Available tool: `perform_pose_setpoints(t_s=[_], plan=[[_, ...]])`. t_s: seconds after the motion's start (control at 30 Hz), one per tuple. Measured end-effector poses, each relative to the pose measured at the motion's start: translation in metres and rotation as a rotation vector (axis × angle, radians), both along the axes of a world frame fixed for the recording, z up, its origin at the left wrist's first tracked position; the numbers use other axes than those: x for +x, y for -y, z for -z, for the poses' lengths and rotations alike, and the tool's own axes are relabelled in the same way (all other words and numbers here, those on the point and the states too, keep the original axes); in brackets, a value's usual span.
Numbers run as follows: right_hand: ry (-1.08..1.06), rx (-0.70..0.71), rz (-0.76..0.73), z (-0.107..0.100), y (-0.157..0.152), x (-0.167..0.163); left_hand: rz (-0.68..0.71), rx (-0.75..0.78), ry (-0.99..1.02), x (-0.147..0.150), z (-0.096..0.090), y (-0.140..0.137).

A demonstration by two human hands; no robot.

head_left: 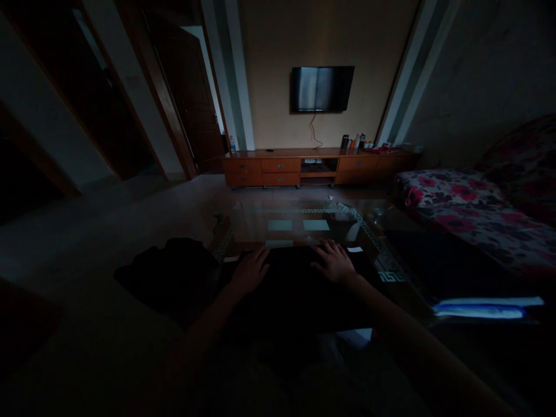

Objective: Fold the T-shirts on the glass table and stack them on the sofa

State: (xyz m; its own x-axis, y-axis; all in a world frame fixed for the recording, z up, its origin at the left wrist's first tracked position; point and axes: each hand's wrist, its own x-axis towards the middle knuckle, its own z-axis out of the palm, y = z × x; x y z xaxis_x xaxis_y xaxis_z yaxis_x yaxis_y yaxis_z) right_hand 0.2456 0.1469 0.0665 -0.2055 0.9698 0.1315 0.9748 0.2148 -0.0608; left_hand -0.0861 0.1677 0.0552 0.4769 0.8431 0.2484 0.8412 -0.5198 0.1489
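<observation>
A black piece of what looks like cloth (299, 295) lies spread flat on a glass-topped table (369, 223) in front of me. My left hand (252, 271) rests on its far left part, fingers stretched out. Palm down, my right hand (334, 262) lies on the far right part with its fingers spread. Neither hand grips anything. A small white strip (355, 249) shows by the right hand, at the cloth's far edge. The cloth is too dark to show folds or its exact kind.
Left of the table is a dark heap (169, 263). At the right lies a dark pile with a white and blue item (482, 307) at its front. A flowered sofa (456, 191) stands beyond it. Against the far wall is a low wooden cabinet (278, 165) below a television (322, 88).
</observation>
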Motion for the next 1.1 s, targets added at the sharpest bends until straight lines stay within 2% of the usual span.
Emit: perform_pose_setpoints(t_s=[0.17,0.33,0.47,0.57,0.67,0.77,0.87,0.97,1.1], plan=[[0.012,-0.047,0.055,0.031,-0.001,0.009,-0.046,-0.065,-0.087,-0.016,0.01,0.001],[0.002,-0.043,0.055,0.031,-0.004,0.011,-0.093,-0.096,-0.136,-0.014,0.006,0.002],[0.017,-0.037,0.061,0.015,-0.007,-0.013,-0.155,-0.064,-0.142,0.012,-0.008,0.001],[-0.029,0.031,0.036,0.008,-0.011,-0.045,-0.092,0.051,-0.107,0.041,-0.01,-0.001],[-0.077,-0.018,-0.055,0.015,-0.015,-0.072,-0.021,0.043,-0.066,0.062,0.001,-0.003],[-0.071,-0.113,-0.084,0.025,-0.018,-0.082,-0.033,-0.022,-0.042,0.068,0.018,-0.005],[-0.066,-0.144,-0.049,0.03,-0.02,-0.081,-0.045,-0.024,-0.017,0.065,0.028,-0.007],[-0.074,-0.155,0.03,0.031,-0.02,-0.076,-0.125,-0.03,-0.005,0.058,0.031,-0.01],[-0.067,-0.156,0.129,0.034,-0.018,-0.043,-0.278,-0.039,-0.004,0.038,0.03,-0.011]])
